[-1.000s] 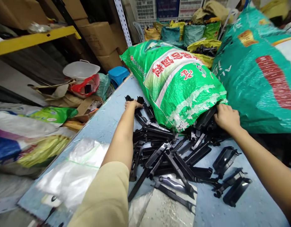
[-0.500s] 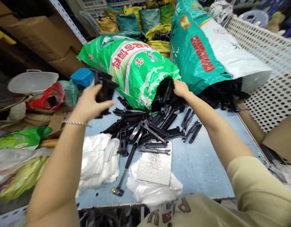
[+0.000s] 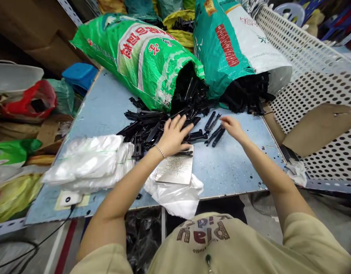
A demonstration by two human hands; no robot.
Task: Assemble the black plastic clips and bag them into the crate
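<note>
My left hand (image 3: 174, 137) is spread over the pile of black plastic parts (image 3: 148, 123), its fingers apart. Beside a few separate black parts (image 3: 218, 136) is my right hand (image 3: 231, 127), its fingers bent near their upper ends; whether it touches one is unclear. The green sack (image 3: 152, 64) lies on its side, black parts spilling from its mouth. Below my left hand a flat metal plate (image 3: 175, 169) rests on a white plastic bag (image 3: 175, 194). A stack of clear plastic bags (image 3: 89, 161) lies to the left.
A teal and white sack (image 3: 221, 49) of black parts lies at the back right, next to a white perforated basket (image 3: 315, 76). At the left are a blue container (image 3: 80, 76) and a red bag (image 3: 32, 101). A white switch box (image 3: 71, 198) sits at the table's front left.
My left hand has come from the left, where it held black parts, to over the pile. My right hand has let go of the green sack's mouth and moved nearer. The view has shifted.
</note>
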